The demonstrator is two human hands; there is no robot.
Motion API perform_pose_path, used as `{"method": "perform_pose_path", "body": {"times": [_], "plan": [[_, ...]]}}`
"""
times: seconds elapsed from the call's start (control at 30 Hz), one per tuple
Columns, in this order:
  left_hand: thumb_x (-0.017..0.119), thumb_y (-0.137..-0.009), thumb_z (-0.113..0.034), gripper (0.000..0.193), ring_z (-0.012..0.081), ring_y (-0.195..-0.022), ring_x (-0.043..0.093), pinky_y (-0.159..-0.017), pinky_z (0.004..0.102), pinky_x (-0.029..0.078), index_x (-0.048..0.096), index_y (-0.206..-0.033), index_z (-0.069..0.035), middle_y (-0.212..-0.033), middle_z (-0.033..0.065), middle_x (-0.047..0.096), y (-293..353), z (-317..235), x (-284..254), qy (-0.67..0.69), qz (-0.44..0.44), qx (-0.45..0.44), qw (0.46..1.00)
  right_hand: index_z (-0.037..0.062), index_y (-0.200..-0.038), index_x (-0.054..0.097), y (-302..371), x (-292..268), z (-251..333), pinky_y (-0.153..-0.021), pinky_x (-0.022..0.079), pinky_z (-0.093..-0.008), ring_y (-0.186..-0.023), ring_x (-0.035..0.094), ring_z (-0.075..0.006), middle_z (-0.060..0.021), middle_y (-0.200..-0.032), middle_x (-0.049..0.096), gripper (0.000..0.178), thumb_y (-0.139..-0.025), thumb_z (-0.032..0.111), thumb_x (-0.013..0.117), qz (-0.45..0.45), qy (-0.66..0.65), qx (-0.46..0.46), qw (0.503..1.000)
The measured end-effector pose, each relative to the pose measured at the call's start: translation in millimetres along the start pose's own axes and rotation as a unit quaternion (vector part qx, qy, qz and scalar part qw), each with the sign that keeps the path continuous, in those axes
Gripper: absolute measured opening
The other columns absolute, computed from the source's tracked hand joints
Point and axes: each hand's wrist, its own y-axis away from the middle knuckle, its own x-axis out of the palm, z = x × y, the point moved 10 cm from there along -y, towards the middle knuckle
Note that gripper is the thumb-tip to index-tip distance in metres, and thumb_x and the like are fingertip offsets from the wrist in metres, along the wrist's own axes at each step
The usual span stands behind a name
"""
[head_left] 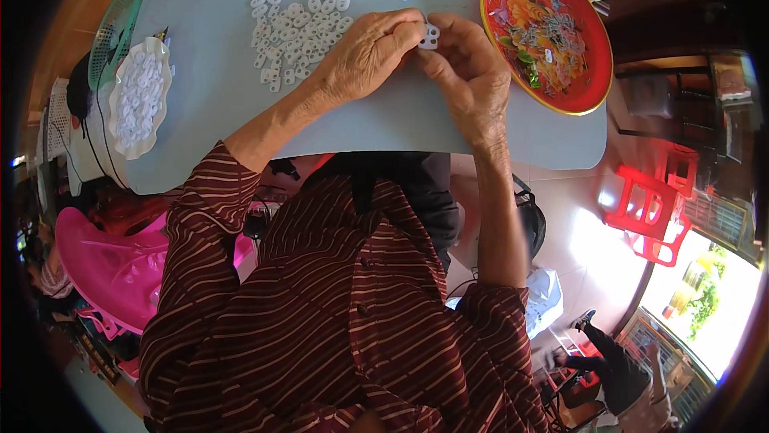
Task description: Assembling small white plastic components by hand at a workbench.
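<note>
Between the left hand (368,52) and right hand (474,79), both pinched nearly closed on it: one white tab (430,37), long axis roughly 12-to-6. Tray's (594,66) at right hand's 2 o'clock, tbh.

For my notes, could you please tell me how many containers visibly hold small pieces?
2: the red tray at the right and the white scalloped dish at the left; others may be hidden.
</note>
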Motion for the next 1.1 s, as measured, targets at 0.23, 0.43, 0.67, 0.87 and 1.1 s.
{"method": "perform_pose_path", "body": {"times": [0.23,0.43,0.67,0.87,1.1], "plan": [[0.047,-0.084,-0.001,0.002,0.0322,-0.062,0.052,-0.054,0.0366,0.043,0.046,-0.085,0.001,-0.076,0.0140,0.050,3.9,-7.6,2.8,-0.054,0.024,-0.013,0.998,-0.0001,-0.102,0.057,1.5,-0.4,0.4,-0.064,0.049,-0.0228,-0.070,0.059,-0.0090,-0.0043,-0.078,0.062,0.028,-0.076,-0.002,0.068,-0.020,0.041,-0.030,0.999],[0.037,-0.091,-0.011,0.011,0.0295,-0.060,0.044,-0.055,0.0336,0.040,0.040,-0.088,-0.001,-0.078,0.0125,0.045,11.0,-11.0,6.9,-0.053,0.022,0.048,0.997,-0.0002,-0.096,0.056,5.6,3.1,11.7,-0.060,0.047,-0.0259,-0.064,0.057,-0.0120,-0.0069,-0.074,0.062,0.024,-0.076,-0.001,0.067,-0.021,0.138,-0.039,0.989],[0.038,-0.091,-0.012,0.012,0.0260,-0.061,0.045,-0.054,0.0328,0.039,0.041,-0.088,-0.001,-0.079,0.0105,0.047,17.0,6.9,12.4,0.059,0.049,-0.075,0.994,-0.0005,-0.096,0.056,7.6,5.3,18.2,-0.060,0.048,-0.0266,-0.065,0.060,-0.0141,-0.0089,-0.072,0.061,0.023,-0.076,-0.002,0.066,-0.005,0.189,-0.062,0.980],[0.040,-0.095,-0.030,0.031,0.0125,-0.062,0.036,-0.058,0.0285,0.036,0.046,-0.083,-0.002,-0.066,0.0043,0.039,15.5,18.9,10.4,0.155,0.025,-0.212,0.965,-0.0006,-0.098,0.056,3.6,-1.8,5.8,-0.060,0.048,-0.0239,-0.065,0.059,-0.0110,-0.0072,-0.076,0.062,0.019,-0.080,-0.003,0.063,-0.010,0.114,-0.051,0.992],[0.039,-0.096,-0.036,0.041,0.0098,-0.061,0.038,-0.059,0.0269,0.036,0.050,-0.078,-0.001,-0.062,0.0008,0.042,20.6,20.8,9.4,0.211,0.013,-0.224,0.951,-0.0040,-0.095,0.056,-32.9,-20.0,44.6,-0.061,0.049,-0.0218,-0.065,0.058,-0.0093,-0.0046,-0.074,0.062,0.010,-0.085,-0.001,0.056,-0.012,0.069,-0.082,0.994]]}}
